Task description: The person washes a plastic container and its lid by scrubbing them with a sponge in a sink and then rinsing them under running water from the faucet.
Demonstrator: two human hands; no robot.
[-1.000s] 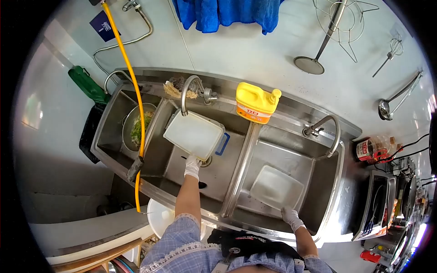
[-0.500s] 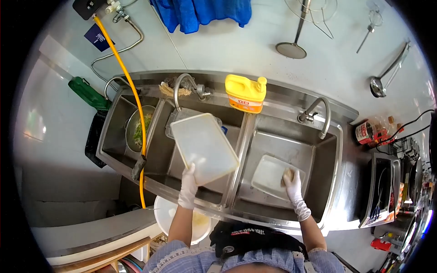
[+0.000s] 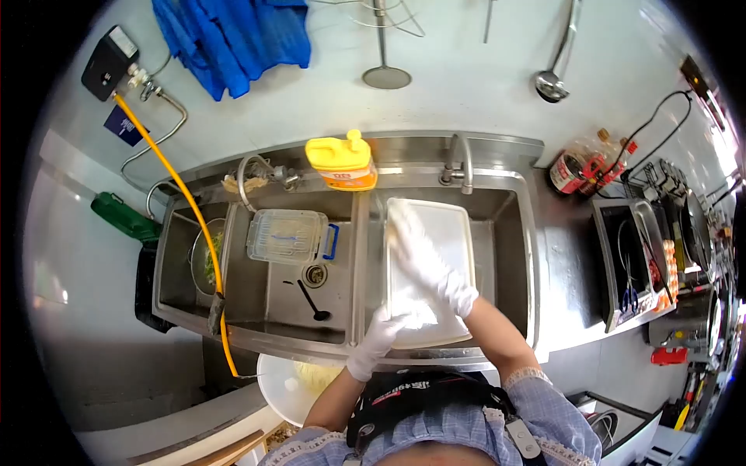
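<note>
Over the right sink basin [image 3: 509, 279] lies a flat, white rectangular plastic lid or tray [image 3: 443, 225] with a raised rim. My left hand [image 3: 377, 340], in a white glove, grips its lower left edge. Across its face reaches my gloved right hand [image 3: 423, 260], fingers toward the upper left corner and smeared by motion. A tan patch at those fingers looks like the sponge seen there earlier, mostly hidden. The white dish that was in this basin is covered.
A clear container [image 3: 287, 235] with a blue clip and a black spoon-like utensil [image 3: 312, 300] lie in the middle basin. A yellow jug [image 3: 342, 163] stands on the ledge. The yellow hose [image 3: 190, 194] crosses the left basin, which holds a pot of greens [image 3: 208, 260].
My left hand has brought the white lid right, from the middle basin to over the right one. My right hand has left the dish below and moved onto the lid. The view has shifted.
</note>
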